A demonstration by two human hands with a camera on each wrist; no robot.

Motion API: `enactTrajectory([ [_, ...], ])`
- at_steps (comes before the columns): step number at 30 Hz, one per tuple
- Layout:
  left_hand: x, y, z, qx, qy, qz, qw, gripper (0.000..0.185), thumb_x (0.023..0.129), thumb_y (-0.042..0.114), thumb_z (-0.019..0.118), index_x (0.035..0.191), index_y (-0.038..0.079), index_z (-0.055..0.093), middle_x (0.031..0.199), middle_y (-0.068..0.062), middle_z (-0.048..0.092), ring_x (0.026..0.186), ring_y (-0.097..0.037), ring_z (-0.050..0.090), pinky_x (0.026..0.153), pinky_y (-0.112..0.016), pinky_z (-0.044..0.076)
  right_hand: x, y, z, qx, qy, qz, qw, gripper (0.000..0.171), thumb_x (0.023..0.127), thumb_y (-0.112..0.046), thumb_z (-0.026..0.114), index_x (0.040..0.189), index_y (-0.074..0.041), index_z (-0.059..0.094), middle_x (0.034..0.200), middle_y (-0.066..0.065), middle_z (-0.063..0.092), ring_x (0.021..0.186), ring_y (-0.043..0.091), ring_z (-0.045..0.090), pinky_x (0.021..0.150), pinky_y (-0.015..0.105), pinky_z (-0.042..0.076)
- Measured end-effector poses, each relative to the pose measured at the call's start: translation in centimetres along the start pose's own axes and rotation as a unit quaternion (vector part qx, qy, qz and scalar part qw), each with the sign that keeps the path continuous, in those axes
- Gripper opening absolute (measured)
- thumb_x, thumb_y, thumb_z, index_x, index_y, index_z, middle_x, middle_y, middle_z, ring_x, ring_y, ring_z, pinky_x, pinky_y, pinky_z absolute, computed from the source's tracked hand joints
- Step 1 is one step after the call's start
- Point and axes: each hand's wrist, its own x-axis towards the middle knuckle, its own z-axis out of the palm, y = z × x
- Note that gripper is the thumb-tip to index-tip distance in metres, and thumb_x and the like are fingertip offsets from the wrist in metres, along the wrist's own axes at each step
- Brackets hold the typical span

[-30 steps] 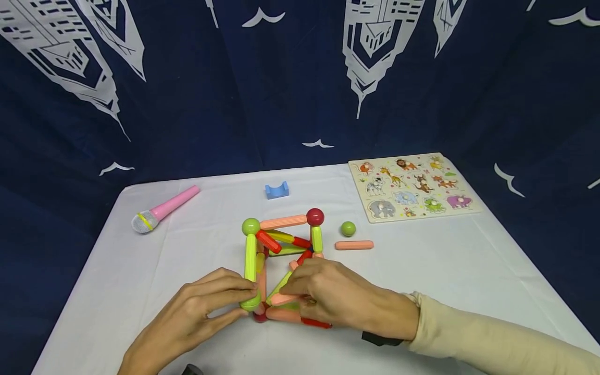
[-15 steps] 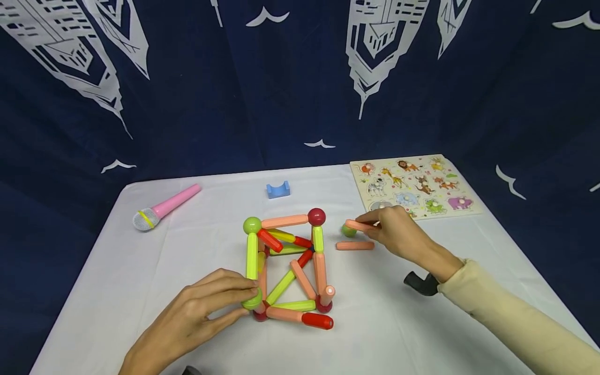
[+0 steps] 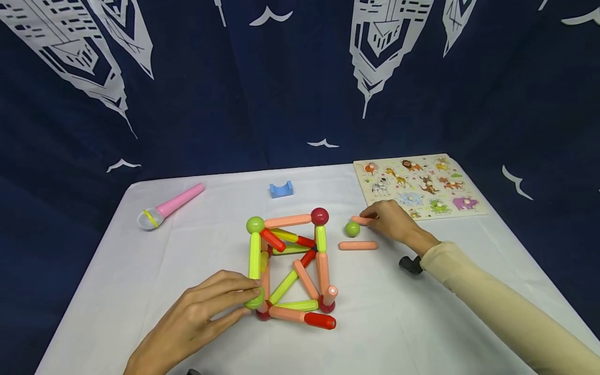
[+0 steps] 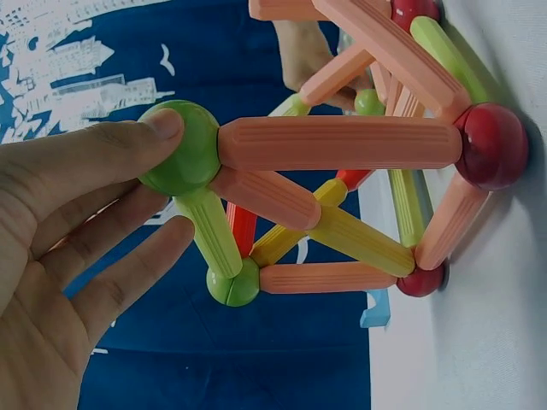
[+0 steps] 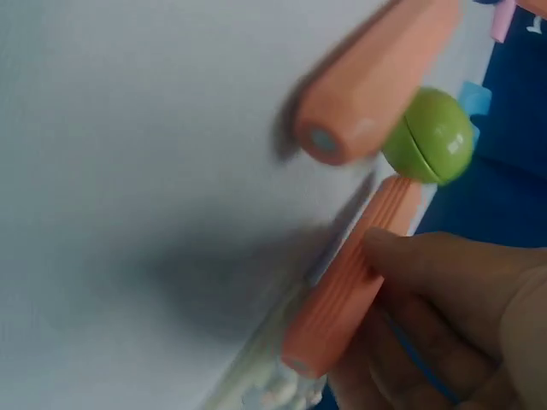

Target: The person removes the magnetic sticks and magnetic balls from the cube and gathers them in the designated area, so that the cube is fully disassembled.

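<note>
A box-shaped frame of magnetic rods (image 3: 290, 221) and balls stands mid-table, in salmon, lime, yellow and red. At its near left corner, my left hand (image 3: 201, 312) pinches an upper green ball (image 4: 181, 149) between thumb and fingers. A short salmon rod (image 3: 330, 295) points up from the red ball (image 3: 326, 305) at the near right. My right hand (image 3: 396, 221) pinches a salmon magnetic rod (image 5: 342, 290) low over the table, its far end right at a loose green ball (image 5: 432, 137). Another salmon rod (image 3: 358, 246) lies on the cloth just in front.
An animal peg puzzle (image 3: 422, 187) lies at the back right, close behind my right hand. A blue curved block (image 3: 281, 190) stands behind the frame. Toward the back left lies a pink toy microphone (image 3: 171, 205). A dark blue curtain (image 3: 234, 104) hangs behind the white table (image 3: 108, 291).
My right hand has left the frame with a salmon rod, moved right, then lowered it beside the loose green ball. My left hand has stayed at its corner ball.
</note>
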Motion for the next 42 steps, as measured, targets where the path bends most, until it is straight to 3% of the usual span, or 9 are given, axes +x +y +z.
enactTrajectory([
  [7, 0.1, 0.1, 0.0, 0.012, 0.002, -0.004, 0.9999, 0.039, 0.100, 0.038, 0.050, 0.119, 0.011, 0.072, 0.119, 0.002, 0.068, 0.107, -0.013, 0.061, 0.094, -0.015, 0.048, -0.1, -0.2, 0.5, 0.000, 0.001, 0.008, 1.000, 0.025, 0.088, 0.002, 0.067, 0.113, 0.004, 0.071, 0.109, 0.018, 0.070, 0.105, 0.034, 0.063, 0.089, 0.049, 0.053],
  [13, 0.2, 2.8, 0.1, 0.048, 0.036, 0.025, 0.9979, 0.037, 0.100, 0.036, 0.055, 0.119, 0.008, 0.071, 0.118, -0.001, 0.069, 0.109, -0.016, 0.062, 0.098, -0.017, 0.046, -1.6, -2.1, -1.3, 0.025, 0.045, 0.016, 0.999, 0.033, 0.091, -0.002, 0.066, 0.124, 0.001, 0.066, 0.125, 0.021, 0.063, 0.120, 0.040, 0.056, 0.098, 0.057, 0.046],
  [17, 0.6, 4.6, 1.7, 0.016, 0.047, 0.078, 0.9957, 0.027, 0.100, 0.022, 0.060, 0.115, 0.004, 0.072, 0.116, -0.005, 0.069, 0.108, -0.017, 0.063, 0.096, -0.020, 0.049, -3.3, -5.0, -2.2, 0.026, 0.073, -0.027, 0.997, 0.031, 0.090, -0.005, 0.071, 0.121, -0.003, 0.069, 0.121, 0.015, 0.067, 0.117, 0.035, 0.059, 0.097, 0.055, 0.048],
  [21, 0.6, 4.4, 4.3, -0.016, 0.049, 0.110, 0.9926, 0.021, 0.098, 0.013, 0.062, 0.113, 0.001, 0.072, 0.116, -0.006, 0.068, 0.107, -0.016, 0.064, 0.094, -0.023, 0.051, -5.7, -8.9, -2.2, 0.019, 0.083, -0.103, 0.991, 0.030, 0.085, -0.007, 0.077, 0.115, -0.006, 0.073, 0.114, 0.007, 0.071, 0.115, 0.028, 0.062, 0.096, 0.048, 0.052],
  [26, -0.2, 3.4, 7.8, -0.040, 0.049, 0.072, 0.9954, 0.027, 0.097, 0.016, 0.063, 0.120, 0.002, 0.069, 0.120, -0.007, 0.067, 0.112, -0.016, 0.063, 0.095, -0.022, 0.050, -9.3, -13.1, -2.0, 0.028, 0.040, -0.187, 0.981, 0.034, 0.082, -0.009, 0.080, 0.115, -0.012, 0.074, 0.114, -0.003, 0.071, 0.114, 0.020, 0.062, 0.094, 0.041, 0.053],
  [29, -0.5, 2.5, 9.4, -0.050, 0.077, 0.055, 0.9942, 0.031, 0.099, 0.017, 0.061, 0.123, -0.001, 0.066, 0.124, -0.011, 0.065, 0.113, -0.021, 0.063, 0.096, -0.023, 0.050, -11.1, -14.8, -1.9, 0.029, 0.027, -0.236, 0.971, 0.033, 0.083, -0.012, 0.080, 0.116, -0.014, 0.074, 0.116, -0.007, 0.069, 0.111, 0.012, 0.062, 0.094, 0.038, 0.054],
  [33, -0.4, 1.5, 11.1, -0.055, 0.145, 0.064, 0.9859, 0.031, 0.098, 0.016, 0.060, 0.117, -0.008, 0.067, 0.120, -0.017, 0.066, 0.108, -0.027, 0.065, 0.095, -0.025, 0.051, -12.6, -16.0, -1.1, 0.009, 0.049, -0.317, 0.947, 0.035, 0.082, -0.015, 0.081, 0.116, -0.014, 0.074, 0.115, -0.007, 0.069, 0.106, 0.008, 0.062, 0.091, 0.030, 0.054],
  [37, -0.6, 0.7, 12.0, -0.052, 0.164, 0.040, 0.9842, 0.032, 0.097, 0.020, 0.062, 0.115, -0.006, 0.068, 0.115, -0.016, 0.068, 0.106, -0.027, 0.066, 0.095, -0.025, 0.051, -13.4, -16.2, 0.0, -0.023, 0.069, -0.384, 0.920, 0.040, 0.080, -0.015, 0.083, 0.118, -0.011, 0.072, 0.114, -0.004, 0.070, 0.105, 0.009, 0.062, 0.091, 0.024, 0.052],
  [42, -0.9, 0.2, 12.4, -0.041, 0.158, -0.011, 0.9866, 0.032, 0.096, 0.023, 0.061, 0.114, -0.002, 0.070, 0.114, -0.010, 0.070, 0.104, -0.023, 0.067, 0.093, -0.022, 0.051, -14.2, -16.4, 0.5, -0.057, 0.025, -0.385, 0.921, 0.043, 0.080, -0.017, 0.084, 0.121, -0.013, 0.071, 0.118, -0.006, 0.069, 0.111, 0.010, 0.062, 0.095, 0.027, 0.052],
])
